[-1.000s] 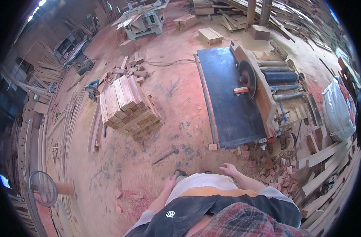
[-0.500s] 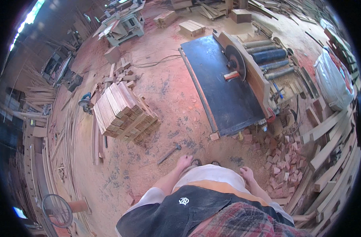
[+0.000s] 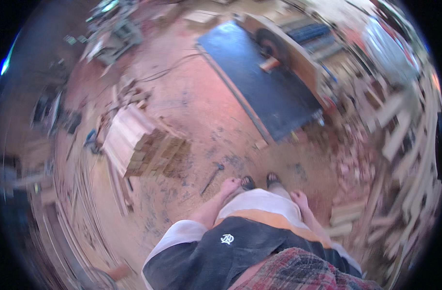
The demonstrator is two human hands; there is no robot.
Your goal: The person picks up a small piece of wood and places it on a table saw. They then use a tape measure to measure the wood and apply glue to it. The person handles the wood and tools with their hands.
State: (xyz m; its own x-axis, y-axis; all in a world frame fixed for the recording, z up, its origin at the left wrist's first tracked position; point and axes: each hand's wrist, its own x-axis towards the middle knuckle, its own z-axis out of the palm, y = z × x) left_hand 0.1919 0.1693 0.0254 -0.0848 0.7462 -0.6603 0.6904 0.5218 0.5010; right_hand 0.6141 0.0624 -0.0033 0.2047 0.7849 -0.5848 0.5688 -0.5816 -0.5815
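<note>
My left hand (image 3: 231, 185) hangs beside my left thigh with its fingers curled in, and nothing shows in it. On the sawdust-covered floor just left of it lies a hammer (image 3: 212, 178). My right hand (image 3: 299, 197) hangs by my right thigh, away from any object; blur smears its fingers, and I see nothing held. Farther left stands a stack of wooden slats (image 3: 129, 130). Ahead to the right is a table saw (image 3: 264, 92) with a dark top, a round blade (image 3: 270, 47) and a long wooden fence. A small wood block (image 3: 269, 64) rests near the blade.
Offcuts (image 3: 354, 154) lie heaped on the right, beside long boards (image 3: 414, 145). A white sack (image 3: 387, 50) stands behind them. A blue power tool (image 3: 91, 140) sits left of the stack. A cable (image 3: 170, 70) crosses the floor toward the saw. Another machine (image 3: 117, 41) stands far left.
My view has shifted, so the saw and stack sit higher and farther left, and the picture is blurred. Both sandalled feet now show more fully. My hands stay low at my sides.
</note>
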